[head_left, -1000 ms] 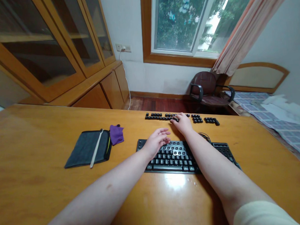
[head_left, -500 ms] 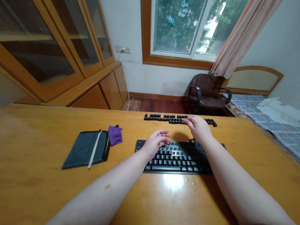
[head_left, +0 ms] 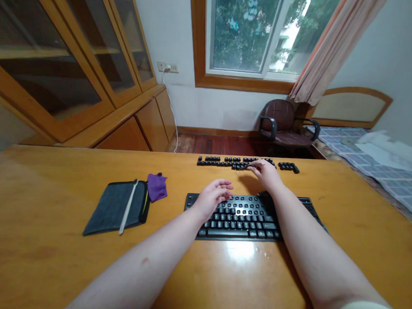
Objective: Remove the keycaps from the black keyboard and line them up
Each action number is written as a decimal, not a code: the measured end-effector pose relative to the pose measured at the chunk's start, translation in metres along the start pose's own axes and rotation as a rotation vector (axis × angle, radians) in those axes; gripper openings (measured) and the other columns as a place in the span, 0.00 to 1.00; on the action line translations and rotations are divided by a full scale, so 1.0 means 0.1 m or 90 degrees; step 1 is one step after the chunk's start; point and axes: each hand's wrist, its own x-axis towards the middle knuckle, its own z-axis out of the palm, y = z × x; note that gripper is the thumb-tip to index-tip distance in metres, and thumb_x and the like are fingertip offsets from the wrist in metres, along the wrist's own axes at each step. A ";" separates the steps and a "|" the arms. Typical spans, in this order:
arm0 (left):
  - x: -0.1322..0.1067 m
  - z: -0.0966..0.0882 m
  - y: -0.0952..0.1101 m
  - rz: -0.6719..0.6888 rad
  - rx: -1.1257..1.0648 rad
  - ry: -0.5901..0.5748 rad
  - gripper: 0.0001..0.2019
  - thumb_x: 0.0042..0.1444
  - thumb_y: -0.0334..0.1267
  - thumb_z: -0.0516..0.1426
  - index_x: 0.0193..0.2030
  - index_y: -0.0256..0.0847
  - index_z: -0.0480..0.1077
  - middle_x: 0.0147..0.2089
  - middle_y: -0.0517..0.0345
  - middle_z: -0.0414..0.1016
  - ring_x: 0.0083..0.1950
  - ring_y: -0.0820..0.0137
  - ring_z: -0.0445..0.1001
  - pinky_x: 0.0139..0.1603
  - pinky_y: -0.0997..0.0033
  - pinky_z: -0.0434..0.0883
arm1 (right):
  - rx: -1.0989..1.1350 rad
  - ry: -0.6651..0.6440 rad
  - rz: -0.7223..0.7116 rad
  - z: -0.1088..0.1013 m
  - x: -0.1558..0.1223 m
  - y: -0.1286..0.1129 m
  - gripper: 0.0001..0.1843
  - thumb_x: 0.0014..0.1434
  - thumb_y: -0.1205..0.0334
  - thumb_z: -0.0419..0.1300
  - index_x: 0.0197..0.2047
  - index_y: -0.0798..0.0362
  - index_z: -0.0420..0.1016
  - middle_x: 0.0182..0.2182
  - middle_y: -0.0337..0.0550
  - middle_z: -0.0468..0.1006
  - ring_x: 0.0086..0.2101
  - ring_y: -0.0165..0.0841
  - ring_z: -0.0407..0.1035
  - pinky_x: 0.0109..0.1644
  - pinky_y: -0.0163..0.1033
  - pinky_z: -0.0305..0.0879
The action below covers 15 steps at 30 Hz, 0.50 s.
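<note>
A black keyboard lies on the wooden desk in front of me. My left hand rests on its upper left part, fingers curled loosely and apart, holding nothing. My right hand reaches past the keyboard to a row of loose black keycaps near the far edge, and its fingertips pinch at a keycap there. More loose keycaps lie to the right of that hand.
A dark grey pouch with a pale strap lies left of the keyboard, a purple cloth beside it. Beyond the desk stand a brown office chair, wooden glass-door cabinets and a window.
My right hand swung right from the keycap row, then moved back to the row's right part. The left hand has stayed on the keyboard.
</note>
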 end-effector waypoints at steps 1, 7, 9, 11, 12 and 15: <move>0.00 0.00 0.00 0.000 -0.002 0.000 0.12 0.44 0.30 0.58 0.39 0.34 0.69 0.37 0.53 0.72 0.33 0.73 0.71 0.42 0.67 0.66 | -0.003 0.000 -0.006 0.02 0.00 0.02 0.10 0.56 0.57 0.57 0.34 0.52 0.77 0.35 0.46 0.78 0.38 0.37 0.70 0.44 0.41 0.64; 0.00 0.01 0.01 0.001 0.000 0.000 0.13 0.44 0.31 0.59 0.39 0.34 0.69 0.37 0.52 0.72 0.33 0.72 0.71 0.42 0.66 0.67 | 0.006 -0.014 -0.034 0.06 0.00 0.05 0.09 0.54 0.58 0.59 0.33 0.52 0.79 0.34 0.45 0.76 0.38 0.36 0.70 0.44 0.39 0.65; 0.00 0.00 0.01 0.000 0.002 -0.002 0.13 0.44 0.31 0.59 0.39 0.34 0.69 0.37 0.52 0.72 0.33 0.72 0.71 0.43 0.66 0.67 | 0.014 -0.023 -0.036 0.07 0.00 0.04 0.09 0.54 0.59 0.59 0.34 0.51 0.79 0.35 0.44 0.76 0.38 0.36 0.70 0.43 0.39 0.65; 0.00 0.00 0.01 -0.001 0.002 -0.004 0.12 0.44 0.31 0.59 0.39 0.34 0.69 0.37 0.52 0.72 0.33 0.72 0.71 0.43 0.66 0.67 | 0.015 -0.035 -0.032 0.08 0.00 0.04 0.09 0.54 0.59 0.59 0.36 0.51 0.79 0.35 0.44 0.76 0.38 0.35 0.71 0.43 0.39 0.66; -0.01 0.00 0.01 0.000 0.002 -0.003 0.13 0.44 0.31 0.59 0.39 0.34 0.69 0.37 0.52 0.72 0.34 0.72 0.71 0.43 0.66 0.67 | 0.014 -0.038 -0.028 0.08 0.00 0.05 0.09 0.55 0.59 0.58 0.36 0.51 0.79 0.35 0.44 0.76 0.37 0.35 0.71 0.43 0.39 0.66; -0.01 0.01 0.01 0.004 0.005 0.001 0.13 0.44 0.32 0.59 0.39 0.34 0.69 0.37 0.52 0.72 0.34 0.72 0.71 0.43 0.66 0.66 | 0.009 -0.038 -0.015 0.08 0.00 0.05 0.09 0.54 0.60 0.58 0.36 0.50 0.79 0.35 0.44 0.76 0.37 0.35 0.71 0.43 0.39 0.66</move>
